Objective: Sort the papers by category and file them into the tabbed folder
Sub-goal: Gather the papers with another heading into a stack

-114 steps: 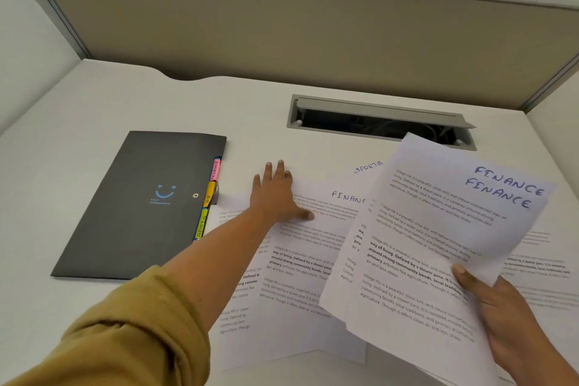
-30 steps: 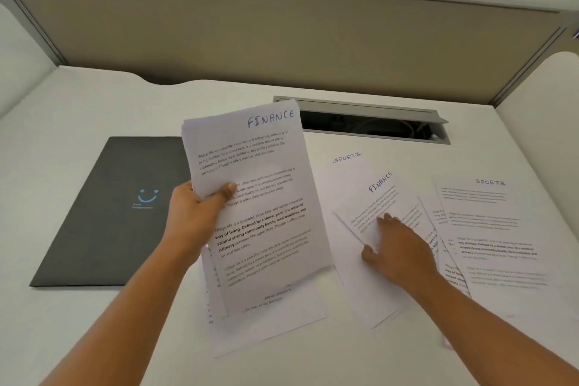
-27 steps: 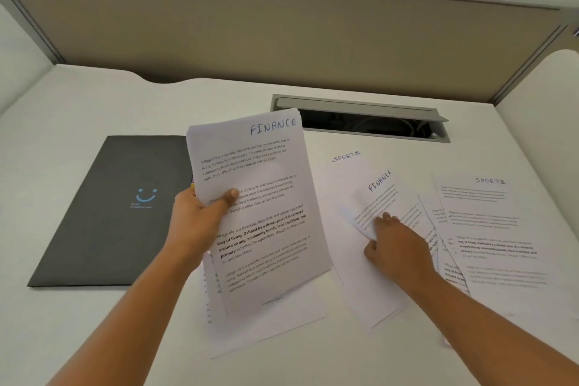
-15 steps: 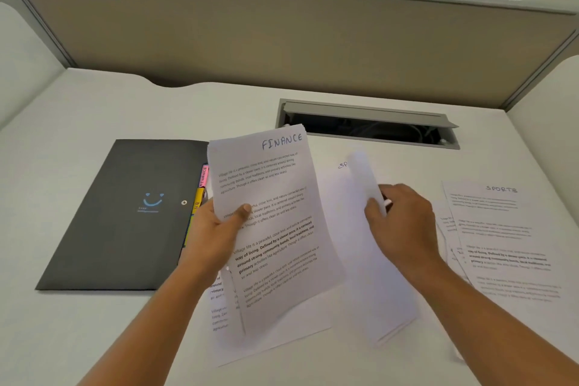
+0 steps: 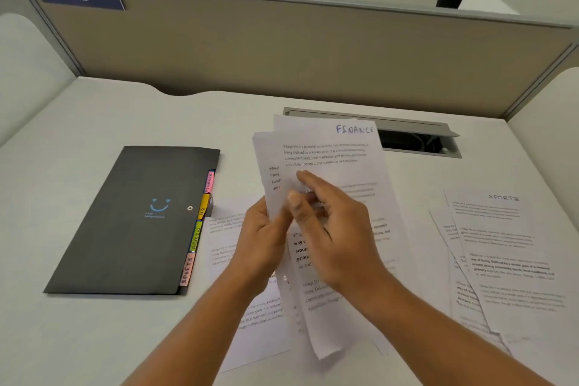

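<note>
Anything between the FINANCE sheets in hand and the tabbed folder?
Nothing visible on the way: bare desk separates the FINANCE sheets, held by the left hand and right hand, from the folder. But the folder lies shut, cover over its tabs, so it needs opening first.

The scene is lit evenly and brightly by soft, diffuse light from above; no single source is seen. Only faint, soft-edged shadows are cast on the white worktop (image 5: pixel 103 110), chiefly along the near edge of the dark folder (image 5: pixel 131 222). No harsh glare is seen. The hands (image 5: pixel 300 229) are smeared by motion blur, and the print on the papers (image 5: pixel 329 160) is softened. Wide-angle distortion is shown in the bowed partition (image 5: pixel 313 50). Fine detail is dulled by compression.
</note>
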The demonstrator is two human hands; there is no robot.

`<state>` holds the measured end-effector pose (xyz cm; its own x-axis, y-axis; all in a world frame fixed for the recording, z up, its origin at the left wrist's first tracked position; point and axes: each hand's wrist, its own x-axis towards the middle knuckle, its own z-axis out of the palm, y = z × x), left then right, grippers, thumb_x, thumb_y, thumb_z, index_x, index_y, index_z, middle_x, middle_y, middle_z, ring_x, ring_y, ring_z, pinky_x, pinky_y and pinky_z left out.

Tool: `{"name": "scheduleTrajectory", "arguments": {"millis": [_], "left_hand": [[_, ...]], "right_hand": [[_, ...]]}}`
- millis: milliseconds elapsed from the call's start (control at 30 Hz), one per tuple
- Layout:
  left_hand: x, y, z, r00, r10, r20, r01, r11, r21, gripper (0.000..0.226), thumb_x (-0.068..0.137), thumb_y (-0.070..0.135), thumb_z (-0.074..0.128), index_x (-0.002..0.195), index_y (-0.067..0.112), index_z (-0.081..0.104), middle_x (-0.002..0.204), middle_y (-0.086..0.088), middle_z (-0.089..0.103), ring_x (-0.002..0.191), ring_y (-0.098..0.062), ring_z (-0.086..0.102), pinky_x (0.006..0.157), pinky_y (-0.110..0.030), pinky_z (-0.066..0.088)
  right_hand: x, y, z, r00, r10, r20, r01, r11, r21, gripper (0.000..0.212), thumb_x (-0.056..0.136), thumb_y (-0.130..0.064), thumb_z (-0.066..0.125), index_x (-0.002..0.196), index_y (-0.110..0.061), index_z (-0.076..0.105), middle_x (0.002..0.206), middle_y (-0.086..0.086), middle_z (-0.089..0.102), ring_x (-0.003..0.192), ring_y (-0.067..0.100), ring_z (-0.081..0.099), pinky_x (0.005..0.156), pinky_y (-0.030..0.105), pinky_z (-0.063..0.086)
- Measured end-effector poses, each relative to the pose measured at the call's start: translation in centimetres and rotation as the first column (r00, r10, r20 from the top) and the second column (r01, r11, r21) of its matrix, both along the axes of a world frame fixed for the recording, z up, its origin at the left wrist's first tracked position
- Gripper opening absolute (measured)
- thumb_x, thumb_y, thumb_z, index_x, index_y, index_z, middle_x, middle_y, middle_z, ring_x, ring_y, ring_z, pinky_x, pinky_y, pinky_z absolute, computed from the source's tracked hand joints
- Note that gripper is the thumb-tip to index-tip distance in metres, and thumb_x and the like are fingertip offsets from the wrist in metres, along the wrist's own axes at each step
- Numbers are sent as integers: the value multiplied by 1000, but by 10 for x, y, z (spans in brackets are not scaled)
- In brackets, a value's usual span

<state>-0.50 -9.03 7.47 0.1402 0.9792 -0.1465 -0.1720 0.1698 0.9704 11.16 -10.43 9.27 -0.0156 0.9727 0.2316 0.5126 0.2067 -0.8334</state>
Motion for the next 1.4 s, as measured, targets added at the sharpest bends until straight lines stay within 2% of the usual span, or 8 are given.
{"name": "scheduleTrajectory", "arguments": {"millis": [233,300,400,500,667,833,1033,1400], "left_hand": [[-17,1,-2,994,18,108,-12,998,-60,19,88,14,63,106,13,68,100,-13,75,87,-33,73,68,-43,61],[-22,2,-2,987,29,158,-20,998,-57,20,88,12,60,107,13,68,102,-13,75,88,-32,73,68,-41,61],[-25,5,-1,972,44,229,-30,997,-65,24,88,14,60,110,15,68,108,-13,74,94,-33,72,72,-42,60],[-23,7,2,976,26,216,-14,998,-60,28,89,16,64,117,12,63,110,-14,73,94,-35,72,72,-46,59],[-18,7,8,994,20,109,-18,1000,-22,24,88,9,64,111,11,63,103,-11,75,89,-33,73,68,-44,60],[-18,6,12,999,-16,32,14,998,55,20,87,2,65,97,18,73,99,-9,76,90,-33,73,71,-46,61],[-11,-1,14,996,67,-54,-47,948,314,45,84,4,71,100,46,70,100,9,73,101,-19,68,77,-30,60],[-11,7,-12,988,74,-136,-35,962,270,36,87,5,69,96,41,72,100,13,75,97,-14,70,80,-28,58]], "right_hand": [[64,9,2,960,-279,13,270,940,210,58,86,-47,68,136,-26,49,145,-7,48,132,12,47,107,43,44],[95,16,1,920,-390,-23,390,921,-14,83,75,-59,72,144,-29,38,149,-12,40,132,11,45,108,38,40],[119,20,-6,882,-275,-384,110,910,-399,77,65,-56,77,131,-23,54,124,-5,67,100,13,68,86,37,51],[118,12,-18,894,-142,-425,-48,913,-404,30,85,-23,68,113,-14,69,100,3,77,82,17,71,69,31,52],[109,0,-18,807,-176,-563,-61,924,-377,31,81,-16,68,110,-5,71,107,11,75,98,29,72,80,35,60],[98,-3,-5,839,-165,-518,10,957,-288,20,83,-12,69,102,-10,74,98,8,77,90,28,74,73,36,61],[83,-8,6,916,-60,-397,49,998,-39,33,81,-24,66,94,-54,69,96,-19,73,93,7,70,70,22,59],[84,-11,-35,930,-81,-358,34,990,-136,38,85,-3,68,105,-35,62,92,-25,71,92,2,68,64,13,55]]}}
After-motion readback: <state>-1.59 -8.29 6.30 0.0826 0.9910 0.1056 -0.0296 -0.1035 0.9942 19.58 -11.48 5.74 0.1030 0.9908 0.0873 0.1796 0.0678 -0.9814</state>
